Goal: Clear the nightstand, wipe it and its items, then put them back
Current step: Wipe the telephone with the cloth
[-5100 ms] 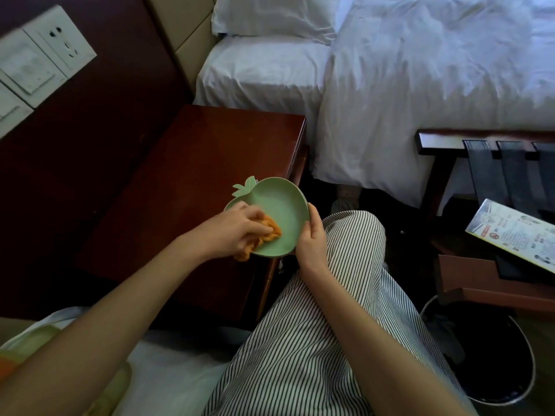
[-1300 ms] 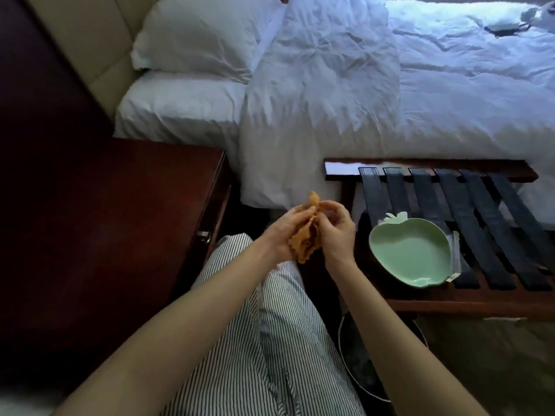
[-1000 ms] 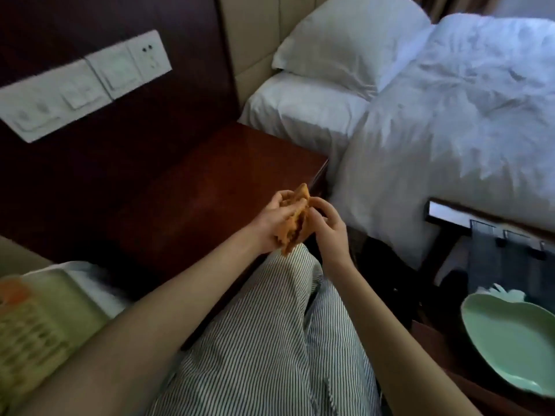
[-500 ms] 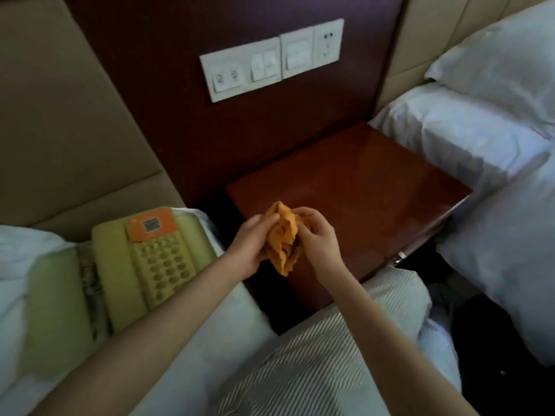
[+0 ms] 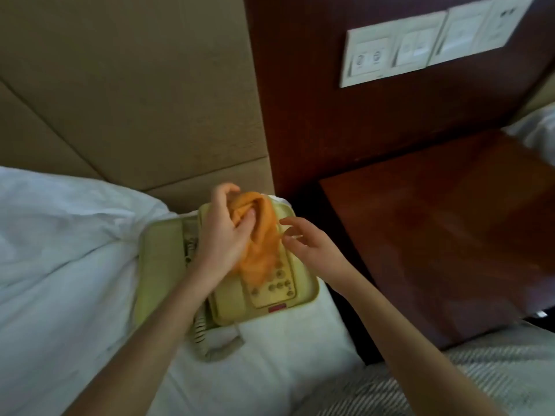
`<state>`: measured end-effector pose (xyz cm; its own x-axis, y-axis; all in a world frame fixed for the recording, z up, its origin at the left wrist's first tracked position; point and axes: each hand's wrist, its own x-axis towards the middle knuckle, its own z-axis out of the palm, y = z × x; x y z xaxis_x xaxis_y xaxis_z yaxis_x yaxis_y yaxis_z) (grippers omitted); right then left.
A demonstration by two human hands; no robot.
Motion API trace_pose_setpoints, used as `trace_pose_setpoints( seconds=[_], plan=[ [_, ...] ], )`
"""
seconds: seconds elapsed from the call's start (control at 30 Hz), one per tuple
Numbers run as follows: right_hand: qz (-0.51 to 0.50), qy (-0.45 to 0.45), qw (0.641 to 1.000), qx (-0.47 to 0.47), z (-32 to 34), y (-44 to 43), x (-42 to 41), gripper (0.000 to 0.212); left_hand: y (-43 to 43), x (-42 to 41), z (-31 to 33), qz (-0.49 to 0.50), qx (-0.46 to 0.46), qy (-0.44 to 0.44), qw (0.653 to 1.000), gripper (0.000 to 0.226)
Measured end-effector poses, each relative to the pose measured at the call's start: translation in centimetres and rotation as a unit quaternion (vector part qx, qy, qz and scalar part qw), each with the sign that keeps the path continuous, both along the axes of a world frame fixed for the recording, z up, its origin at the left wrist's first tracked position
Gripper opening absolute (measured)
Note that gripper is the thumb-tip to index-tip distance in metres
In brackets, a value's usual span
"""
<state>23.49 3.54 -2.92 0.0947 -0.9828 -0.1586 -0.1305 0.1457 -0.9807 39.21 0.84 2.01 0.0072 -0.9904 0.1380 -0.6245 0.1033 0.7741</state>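
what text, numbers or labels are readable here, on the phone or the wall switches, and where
No text is readable.
On the telephone, key marks are too blurred; the orange cloth covers the upper keys.
The red label on its near edge: blurred, no letters show.
The wall switch panel: round symbols only, motion-blurred, unreadable.

orange cloth [image 5: 261,232]: bunched atop phone [image 5: 270,291] | phone: yellow-green, flat on bedding [image 5: 75,250] | nightstand [image 5: 450,235]: glossy red-brown

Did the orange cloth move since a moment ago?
Yes. The orange cloth, gripped by the left hand, went left from beside the telephone to over its keypad.
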Motion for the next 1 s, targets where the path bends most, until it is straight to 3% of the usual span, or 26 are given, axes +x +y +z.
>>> trace_pose_setpoints(
  seconds=[0.1, 0.2, 0.27, 0.37, 0.53, 0.67, 0.73, 0.8, 0.9, 1.0],
  plan=[
    [0.023, 0.033, 0.999, -0.001, -0.9, -0.3, 1.9, 0.027, -2.2, 4.0, 0.5, 0.008, -0.11, -0.221, 0.969, 0.028],
    [0.004, 0.06, 0.998, -0.007, -1.8, -0.2, 3.3, 0.032, -4.3, 5.4, -1.7, -0.028, -0.107, -0.304, 0.946, 0.025],
    [-0.021, 0.126, 0.991, -0.031, -2.7, -0.1, 3.5, 0.04, -4.4, 5.5, -3.3, -0.047, -0.1, -0.298, 0.948, 0.028],
    [-0.077, 0.186, 0.978, -0.063, -4.0, 0.3, 3.6, 0.047, -2.2, 5.0, -4.5, -0.056, -0.067, -0.328, 0.941, 0.057],
    [-0.122, 0.267, 0.956, -0.008, -5.7, 0.6, 3.3, 0.051, 5.1, 5.7, -6.6, -0.197, -0.173, -0.344, 0.902, 0.038],
    [-0.093, 0.292, 0.952, 0.01, -6.8, 1.2, 3.1, 0.048, 6.5, 7.3, -6.9, -0.298, -0.186, -0.347, 0.87, 0.036],
    [-0.085, 0.299, 0.95, 0.014, -7.0, 1.6, 2.9, 0.047, 3.2, 7.1, -6.0, -0.268, -0.166, -0.346, 0.884, 0.037],
    [-0.095, 0.27, 0.958, 0.038, -7.3, 2.0, 2.7, 0.045, -1.2, 6.4, -4.7, -0.172, -0.133, -0.355, 0.909, 0.041],
    [-0.098, 0.214, 0.968, 0.091, -7.6, 2.1, 2.3, 0.041, -5.0, 4.9, -3.9, -0.065, -0.027, -0.323, 0.944, 0.037],
    [-0.063, 0.242, 0.96, 0.129, -6.9, 1.5, 1.9, 0.037, -3.5, 4.5, -4.6, -0.046, -0.045, -0.264, 0.962, 0.035]
  ],
)
